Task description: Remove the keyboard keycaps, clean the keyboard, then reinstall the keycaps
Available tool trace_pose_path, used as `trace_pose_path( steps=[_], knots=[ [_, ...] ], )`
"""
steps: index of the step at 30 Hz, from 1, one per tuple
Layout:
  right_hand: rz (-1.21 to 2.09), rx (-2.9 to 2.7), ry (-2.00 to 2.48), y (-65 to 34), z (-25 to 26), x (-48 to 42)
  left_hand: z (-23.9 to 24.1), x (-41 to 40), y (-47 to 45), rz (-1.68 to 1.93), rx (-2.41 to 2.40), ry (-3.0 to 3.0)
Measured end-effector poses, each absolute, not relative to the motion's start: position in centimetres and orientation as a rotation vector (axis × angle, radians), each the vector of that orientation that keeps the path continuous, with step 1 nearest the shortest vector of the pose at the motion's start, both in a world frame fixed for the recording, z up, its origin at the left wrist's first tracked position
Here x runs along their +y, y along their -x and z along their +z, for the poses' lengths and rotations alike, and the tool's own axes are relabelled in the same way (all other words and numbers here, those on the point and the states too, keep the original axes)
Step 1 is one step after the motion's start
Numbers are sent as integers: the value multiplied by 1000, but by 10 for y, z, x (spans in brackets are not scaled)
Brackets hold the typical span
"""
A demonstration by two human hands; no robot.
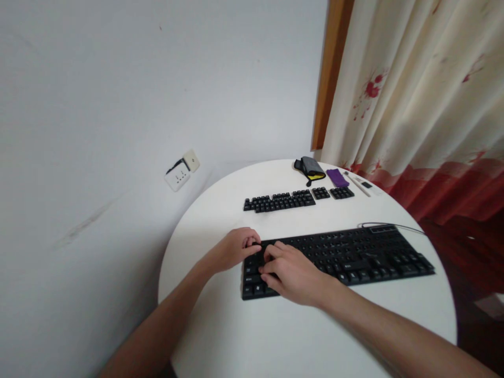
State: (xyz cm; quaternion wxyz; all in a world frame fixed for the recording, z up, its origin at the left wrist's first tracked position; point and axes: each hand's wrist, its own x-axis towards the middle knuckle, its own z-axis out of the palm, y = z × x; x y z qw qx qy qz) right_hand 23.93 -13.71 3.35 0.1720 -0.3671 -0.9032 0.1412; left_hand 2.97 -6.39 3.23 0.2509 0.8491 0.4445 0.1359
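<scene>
A black computer keyboard (356, 265) lies on the round white table (220, 325). Keycaps sit along its near row and left end, while much of its middle and far part shows small bare key sockets. My left hand (237, 247) is closed at the keyboard's far left corner, thumb and fingers gripping the edge there. Over the left part of the keys is my right hand (290, 272), its fingers bent and drawn together. Whatever sits between those right fingertips is too small and covered to make out. Loose black keycaps (285, 203) stand in grouped rows beyond the keyboard.
Two smaller keycap groups (342, 193) continue the rows to the right. Behind them are a grey and black cloth item (312, 167), a purple cloth (337, 178) and a white brush-like tool (358, 185). A cable (394, 224) runs off right. Wall and curtain (417, 105) border the table.
</scene>
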Motion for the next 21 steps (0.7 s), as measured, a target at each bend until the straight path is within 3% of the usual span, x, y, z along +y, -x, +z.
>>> trace_pose_path(
  steps=[21],
  knots=[
    [223,-2558,1079,-239,18,-135,18,-20,-33,461,1389,-2412]
  ],
)
